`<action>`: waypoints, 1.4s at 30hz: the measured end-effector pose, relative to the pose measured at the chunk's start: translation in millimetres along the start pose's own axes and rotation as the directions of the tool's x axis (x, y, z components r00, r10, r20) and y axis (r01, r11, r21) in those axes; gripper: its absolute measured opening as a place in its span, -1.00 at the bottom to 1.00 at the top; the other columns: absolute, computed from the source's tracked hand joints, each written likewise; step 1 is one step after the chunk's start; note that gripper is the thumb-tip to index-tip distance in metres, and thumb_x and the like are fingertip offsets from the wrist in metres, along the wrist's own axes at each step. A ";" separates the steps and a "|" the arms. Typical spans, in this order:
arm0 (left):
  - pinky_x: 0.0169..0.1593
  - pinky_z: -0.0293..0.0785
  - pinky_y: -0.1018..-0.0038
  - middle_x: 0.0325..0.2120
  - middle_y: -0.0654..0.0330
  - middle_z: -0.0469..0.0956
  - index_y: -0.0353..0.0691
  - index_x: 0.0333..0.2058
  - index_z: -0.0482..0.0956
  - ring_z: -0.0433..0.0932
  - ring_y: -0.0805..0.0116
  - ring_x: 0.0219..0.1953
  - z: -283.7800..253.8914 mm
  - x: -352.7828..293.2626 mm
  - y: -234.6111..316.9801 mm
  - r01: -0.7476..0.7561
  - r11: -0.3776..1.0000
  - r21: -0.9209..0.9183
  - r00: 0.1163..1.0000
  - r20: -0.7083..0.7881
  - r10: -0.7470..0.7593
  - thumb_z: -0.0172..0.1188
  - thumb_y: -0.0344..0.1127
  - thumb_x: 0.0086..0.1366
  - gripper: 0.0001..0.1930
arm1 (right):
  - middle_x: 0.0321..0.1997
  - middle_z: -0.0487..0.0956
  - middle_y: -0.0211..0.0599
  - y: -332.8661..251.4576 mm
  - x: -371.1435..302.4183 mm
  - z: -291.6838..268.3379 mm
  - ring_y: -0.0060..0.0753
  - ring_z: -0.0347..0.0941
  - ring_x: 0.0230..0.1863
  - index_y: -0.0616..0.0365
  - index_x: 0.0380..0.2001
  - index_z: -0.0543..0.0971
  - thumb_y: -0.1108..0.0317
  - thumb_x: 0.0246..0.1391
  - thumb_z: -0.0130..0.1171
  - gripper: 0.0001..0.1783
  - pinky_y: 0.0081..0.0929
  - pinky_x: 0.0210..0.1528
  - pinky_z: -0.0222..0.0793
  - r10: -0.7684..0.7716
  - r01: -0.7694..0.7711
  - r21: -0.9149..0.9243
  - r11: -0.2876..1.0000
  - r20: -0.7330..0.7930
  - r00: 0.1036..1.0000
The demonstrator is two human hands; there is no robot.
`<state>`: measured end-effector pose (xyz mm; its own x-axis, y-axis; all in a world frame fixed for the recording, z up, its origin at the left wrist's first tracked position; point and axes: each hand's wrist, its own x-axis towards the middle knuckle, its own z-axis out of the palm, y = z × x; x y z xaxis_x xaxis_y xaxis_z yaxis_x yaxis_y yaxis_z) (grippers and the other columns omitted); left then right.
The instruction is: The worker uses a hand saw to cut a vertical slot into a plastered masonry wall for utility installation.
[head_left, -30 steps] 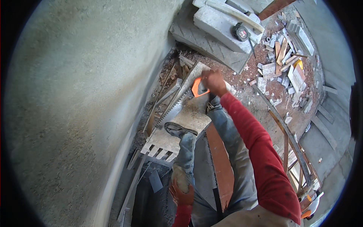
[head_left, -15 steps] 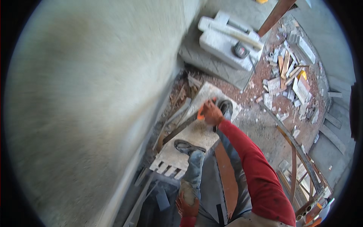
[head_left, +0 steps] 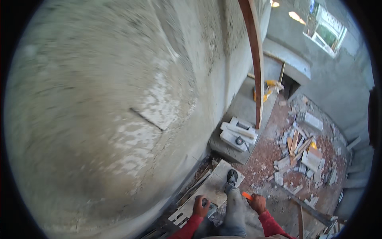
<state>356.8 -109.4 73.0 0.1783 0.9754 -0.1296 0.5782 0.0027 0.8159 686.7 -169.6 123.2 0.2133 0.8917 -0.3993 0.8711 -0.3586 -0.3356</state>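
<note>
My right hand [head_left: 258, 203] is closed round the orange handle of a handsaw [head_left: 247, 195], out in front of my right knee. The blade can hardly be made out now; the earlier picture shows it long and dark. Left of my knees, my left hand [head_left: 201, 206] has its fingers curled round, with a dark spot inside the curl that I cannot identify. Beneath is a pale, dusty block-like platform [head_left: 219, 180] with slots at its near end. One dark shoe [head_left: 232, 175] stands on its far part; the other is partly hidden behind my left hand.
A rough plastered wall [head_left: 119, 99] fills the left side. Farther off, white blocks [head_left: 232, 139] and a dark tape measure [head_left: 239, 140] lie on a concrete ledge [head_left: 227, 151]. A reddish wooden post [head_left: 256, 59] rises there. Wood scraps and rubble [head_left: 304, 149] cover the right floor.
The view has swung up toward the wall and far room. My right hand has lifted the handsaw off the platform and drawn it back right. My left hand has left my knee.
</note>
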 end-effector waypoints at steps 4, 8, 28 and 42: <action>0.18 0.34 0.17 0.05 -0.09 0.44 -0.30 0.17 0.34 0.43 -0.05 0.09 -47.9 88.2 142.3 -0.226 0.973 -0.052 0.945 -0.252 0.206 0.36 -0.15 0.21 -0.36 | -0.46 0.59 -0.07 -4.5 -40.9 -53.5 0.13 0.56 -0.36 0.17 -0.44 0.59 0.16 -0.06 0.39 -0.70 -0.07 -0.30 0.47 -0.068 0.124 0.224 0.967 -0.242 0.968; 0.20 0.29 0.15 0.19 -0.03 0.27 -0.27 0.35 0.04 0.35 0.08 0.18 -77.7 154.8 284.0 -0.273 0.821 -0.502 0.908 -0.417 0.047 0.33 0.07 0.19 -0.07 | -0.35 0.61 -0.06 -42.0 -22.0 -53.8 0.08 0.58 -0.38 0.14 -0.29 0.62 0.28 -0.10 0.42 -0.71 -0.14 -0.31 0.49 0.009 0.124 0.338 0.933 -0.366 0.931; -0.38 0.32 0.51 -0.50 0.34 0.35 -0.22 0.18 0.20 0.32 0.55 -0.48 -96.3 276.8 424.5 -0.324 0.892 -0.314 0.796 -0.601 0.077 0.37 -0.29 0.19 -0.33 | -0.63 0.45 -0.42 -106.8 116.5 -191.8 -0.63 0.28 -0.53 0.22 -0.56 0.48 0.15 0.12 0.32 -0.61 -0.47 -0.49 0.27 -0.167 0.269 0.821 0.504 -0.213 0.963; 0.39 -0.04 0.00 0.23 -0.14 0.24 -0.34 0.27 0.21 0.31 0.02 0.24 -152.4 287.5 456.3 -0.451 0.760 0.468 0.343 -0.695 0.632 0.36 -0.20 0.12 -0.21 | -0.55 0.54 0.06 -126.2 132.9 -210.8 -0.04 0.50 -0.54 0.27 -0.40 0.57 0.11 0.05 0.31 -0.62 -0.18 -0.42 0.40 -0.165 0.350 0.554 0.755 -0.355 0.920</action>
<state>550.6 205.9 493.9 -0.1268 0.4898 0.8626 0.7318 -0.5409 0.4147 698.3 52.4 292.3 0.2093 0.9778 -0.0090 0.4871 -0.1123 -0.8661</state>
